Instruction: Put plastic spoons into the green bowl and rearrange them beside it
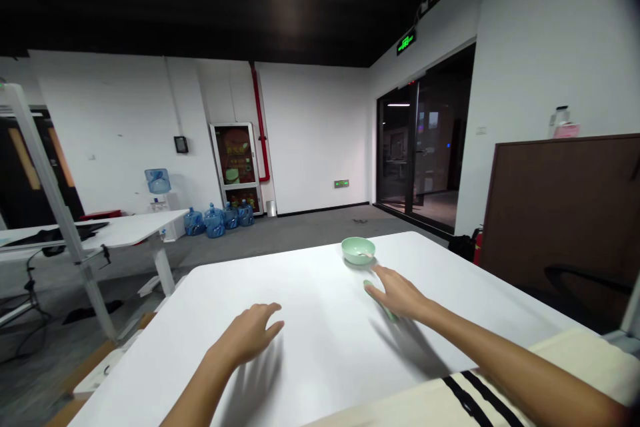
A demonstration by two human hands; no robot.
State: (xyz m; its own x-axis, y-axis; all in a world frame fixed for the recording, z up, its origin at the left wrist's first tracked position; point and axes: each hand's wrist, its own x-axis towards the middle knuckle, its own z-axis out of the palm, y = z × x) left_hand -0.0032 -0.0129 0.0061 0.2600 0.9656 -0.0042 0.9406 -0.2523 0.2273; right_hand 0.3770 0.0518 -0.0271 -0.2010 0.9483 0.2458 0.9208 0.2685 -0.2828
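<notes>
Pale green glaze covers the ceramic bowl [358,248] standing toward the far side of the white counter [310,293], within reach of the outstretched right hand [400,295]. In the head view, that hand's spread fingers come down over a slim green utensil [370,289] lying just in front of the bowl, though whether they grip it or only touch it cannot be told, and the hand hides part of it. The left hand [245,332] is relaxed, open and empty, above the counter. Whatever lies in the bowl is too pale and small to make out, and a cream cloth with black stripes [480,397] is cut off by the lower edge.
</notes>
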